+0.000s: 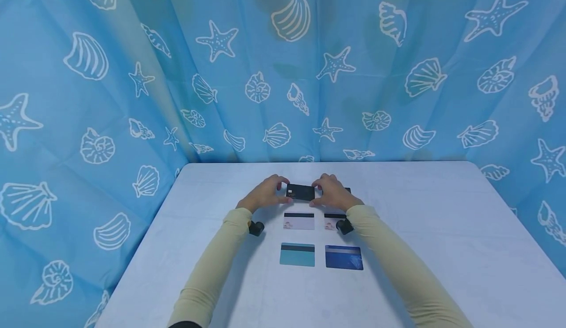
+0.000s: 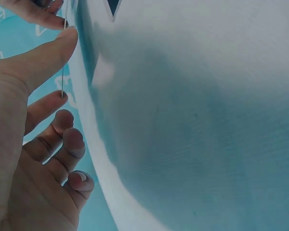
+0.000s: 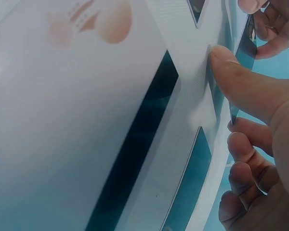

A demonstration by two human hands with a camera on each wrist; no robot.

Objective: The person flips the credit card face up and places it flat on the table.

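A black card (image 1: 301, 192) with a small chip and pale lettering is held up over the far part of the table. My left hand (image 1: 265, 194) pinches its left end between thumb and forefinger. At the other end, my right hand (image 1: 333, 194) holds the card by the right corners with thumb and forefinger. The left wrist view catches the card (image 2: 62, 85) nearly edge-on. In the right wrist view the dark card (image 3: 245, 50) slants between both hands. Another dark card (image 1: 348, 189) lies mostly hidden behind my right hand.
Nearer me lie a white card (image 1: 298, 221) with a black stripe and a similar white card (image 1: 330, 222), partly covered by the right wrist camera (image 1: 344, 227). Closer still are a teal card (image 1: 297, 254) and a blue card (image 1: 344, 258). A shell-patterned curtain (image 1: 278, 107) borders the white table (image 1: 442, 249).
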